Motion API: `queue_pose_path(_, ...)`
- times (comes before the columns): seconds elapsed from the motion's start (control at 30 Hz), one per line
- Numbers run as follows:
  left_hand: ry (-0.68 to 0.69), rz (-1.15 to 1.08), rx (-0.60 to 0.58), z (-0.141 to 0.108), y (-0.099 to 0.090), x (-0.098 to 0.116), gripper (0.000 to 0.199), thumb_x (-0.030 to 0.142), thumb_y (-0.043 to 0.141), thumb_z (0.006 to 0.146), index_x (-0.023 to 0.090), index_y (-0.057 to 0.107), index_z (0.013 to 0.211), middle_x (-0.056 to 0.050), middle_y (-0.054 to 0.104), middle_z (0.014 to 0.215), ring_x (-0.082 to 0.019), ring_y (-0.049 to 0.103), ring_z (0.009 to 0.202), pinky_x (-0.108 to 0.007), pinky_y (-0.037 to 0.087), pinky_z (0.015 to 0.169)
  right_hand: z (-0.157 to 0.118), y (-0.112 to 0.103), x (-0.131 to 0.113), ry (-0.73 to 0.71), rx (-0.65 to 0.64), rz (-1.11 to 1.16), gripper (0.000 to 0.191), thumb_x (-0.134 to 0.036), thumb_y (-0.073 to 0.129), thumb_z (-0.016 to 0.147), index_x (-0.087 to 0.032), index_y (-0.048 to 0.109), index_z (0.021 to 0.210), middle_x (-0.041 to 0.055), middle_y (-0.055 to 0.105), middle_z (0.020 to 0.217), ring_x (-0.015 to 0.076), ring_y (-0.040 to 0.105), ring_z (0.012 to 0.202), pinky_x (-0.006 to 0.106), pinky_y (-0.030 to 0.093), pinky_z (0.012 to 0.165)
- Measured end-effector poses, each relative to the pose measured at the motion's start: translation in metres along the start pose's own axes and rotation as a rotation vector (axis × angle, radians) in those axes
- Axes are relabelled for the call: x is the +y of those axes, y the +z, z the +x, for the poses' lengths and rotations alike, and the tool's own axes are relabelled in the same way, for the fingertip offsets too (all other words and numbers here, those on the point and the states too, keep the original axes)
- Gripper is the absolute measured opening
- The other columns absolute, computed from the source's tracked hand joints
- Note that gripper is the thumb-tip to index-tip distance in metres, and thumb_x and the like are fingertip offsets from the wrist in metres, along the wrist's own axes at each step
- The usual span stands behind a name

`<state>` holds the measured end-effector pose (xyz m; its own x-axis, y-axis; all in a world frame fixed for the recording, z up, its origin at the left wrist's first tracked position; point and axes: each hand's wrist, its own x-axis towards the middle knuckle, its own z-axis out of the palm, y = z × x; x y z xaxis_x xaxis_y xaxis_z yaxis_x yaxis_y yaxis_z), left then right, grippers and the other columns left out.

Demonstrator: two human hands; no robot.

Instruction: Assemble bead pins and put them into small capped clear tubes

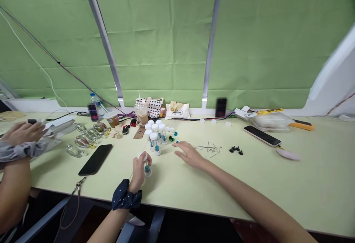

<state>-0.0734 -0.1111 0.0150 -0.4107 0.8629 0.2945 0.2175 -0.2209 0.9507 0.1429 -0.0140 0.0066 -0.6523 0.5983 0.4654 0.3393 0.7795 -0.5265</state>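
Observation:
My left hand (138, 171) is closed around the white top of a small clear container (148, 170) with a teal piece inside, upright at the table surface. Behind it stands a cluster of similar white-capped containers (153, 136), several with teal pieces showing. My right hand (188, 153) hovers low over the table with its fingers apart and nothing in them. Its fingertips are close to a small teal piece (177, 142) and some dark green bits (171, 138). Thin metal pins (212, 149) lie scattered right of that hand, and several small black parts (236, 149) lie further right.
A black phone (95, 160) and clear rounded objects (87, 136) lie on the left, near another person's hands (24, 134). Iced drink cups (141, 114) and a cream pouch (177, 110) stand at the back. Another phone (262, 136) and a plastic-wrapped pack (273, 120) are on the right.

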Motion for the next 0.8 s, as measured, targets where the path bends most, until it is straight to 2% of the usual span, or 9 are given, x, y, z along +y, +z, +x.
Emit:
queue_pose_path(0.13,-0.006,0.004,0.008,0.023,-0.005,-0.005,0.038,0.035,0.038,0.078,0.018,0.048,0.045,-0.001,0.046,0.045,-0.015,0.042,0.049,-0.027,0.034,0.054,0.032,-0.030,0.066,0.315,-0.041,-0.029,0.024,-0.027,0.049,0.086,-0.018,0.060,0.105,0.0080,0.064,0.103,0.0192,0.057,0.097,0.036,0.041,0.089)
queue_pose_path(0.23,-0.004,-0.033,-0.004,0.037,-0.002,-0.009,0.038,0.033,0.036,0.078,0.018,0.049,0.045,-0.001,0.047,0.043,-0.015,0.042,0.048,-0.027,0.034,0.054,0.057,-0.039,0.110,0.415,-0.053,-0.053,0.023,-0.023,0.050,0.084,-0.016,0.061,0.103,0.0076,0.066,0.093,0.0174,0.060,0.085,0.032,0.044,0.081)
queue_pose_path(0.33,0.028,-0.068,-0.019,0.045,0.000,-0.014,0.039,0.032,0.035,0.079,0.018,0.049,0.045,-0.001,0.047,0.043,-0.015,0.043,0.048,-0.028,0.034,0.055,0.086,-0.035,0.137,0.471,-0.062,-0.049,0.028,-0.024,0.049,0.085,-0.016,0.057,0.110,0.0067,0.065,0.089,0.0157,0.060,0.079,0.029,0.045,0.076)
queue_pose_path(0.5,0.069,-0.039,0.047,0.046,0.002,-0.023,0.043,0.033,0.033,0.084,0.018,0.048,0.047,-0.001,0.047,0.045,-0.015,0.043,0.049,-0.029,0.033,0.056,0.137,-0.010,0.153,0.482,-0.068,-0.009,0.031,-0.030,0.043,0.088,-0.017,0.052,0.115,0.0055,0.063,0.092,0.0154,0.058,0.080,0.026,0.044,0.072)
queue_pose_path(0.63,0.076,0.014,0.158,0.045,0.007,-0.030,0.043,0.036,0.027,0.089,0.018,0.049,0.056,0.000,0.048,0.048,-0.015,0.044,0.052,-0.029,0.033,0.060,0.167,0.011,0.159,0.505,-0.070,0.003,0.025,-0.033,0.043,0.088,-0.018,0.056,0.103,0.0050,0.062,0.100,0.0174,0.056,0.089,0.027,0.041,0.077)
queue_pose_path(0.8,0.067,-0.057,0.252,0.051,0.013,-0.038,0.030,0.035,0.034,0.087,0.019,0.045,0.064,0.002,0.049,0.056,-0.014,0.043,0.056,-0.027,0.034,0.062,0.188,0.029,0.170,0.600,-0.093,0.025,0.020,-0.034,0.047,0.086,-0.019,0.059,0.087,0.0054,0.063,0.101,0.0202,0.055,0.094,0.029,0.039,0.081)
